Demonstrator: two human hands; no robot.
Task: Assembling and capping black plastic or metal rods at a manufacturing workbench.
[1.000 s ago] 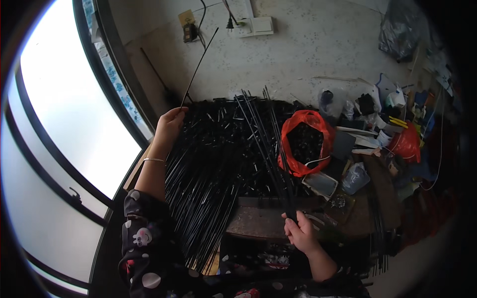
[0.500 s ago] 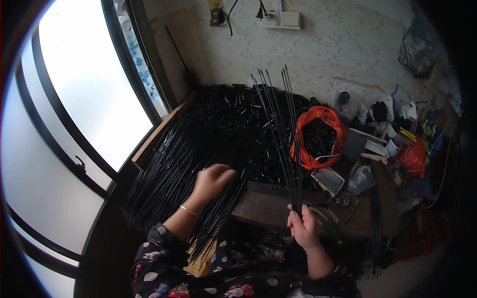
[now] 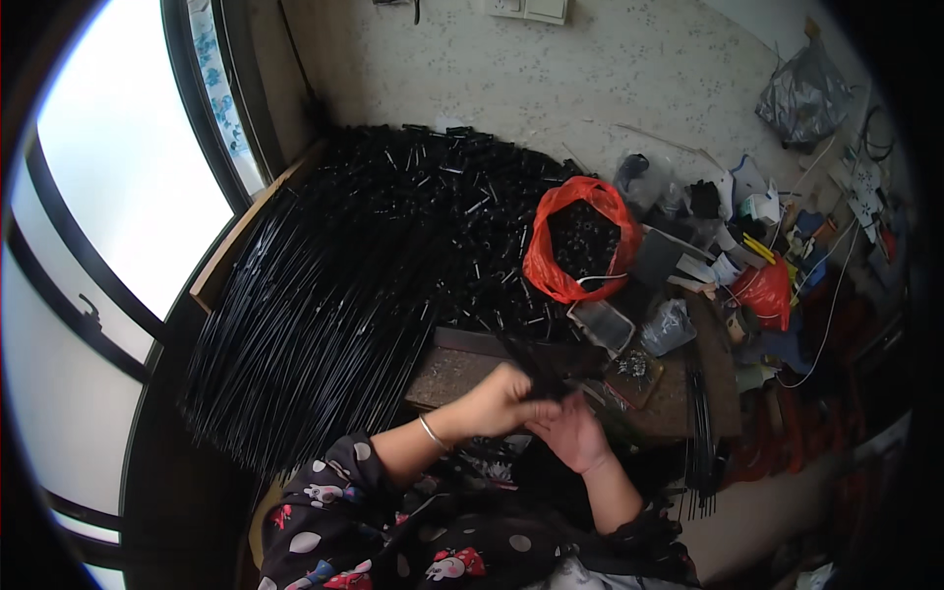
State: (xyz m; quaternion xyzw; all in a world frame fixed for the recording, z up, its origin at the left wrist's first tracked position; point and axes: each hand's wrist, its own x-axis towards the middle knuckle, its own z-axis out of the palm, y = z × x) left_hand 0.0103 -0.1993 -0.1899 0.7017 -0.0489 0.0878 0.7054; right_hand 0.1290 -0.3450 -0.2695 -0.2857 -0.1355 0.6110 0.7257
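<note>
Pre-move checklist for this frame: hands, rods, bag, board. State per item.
1. Both hands meet over the wooden board: ok.
2. Left hand closed on the black rods: ok.
3. Right hand gripping those rods: cannot tell, fingers blurred.
4. Rod pile lying apart from the hands: ok.
5. Red bag open and upright: ok.
6. Clear tub out of the hands' way: ok.

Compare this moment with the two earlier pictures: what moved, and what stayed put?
The left hand came back from the far end of the pile of black rods and now meets the right hand at a dark bunch the right hand held upright before, now lowered. The red bag and the clutter beside it stayed put.
</note>
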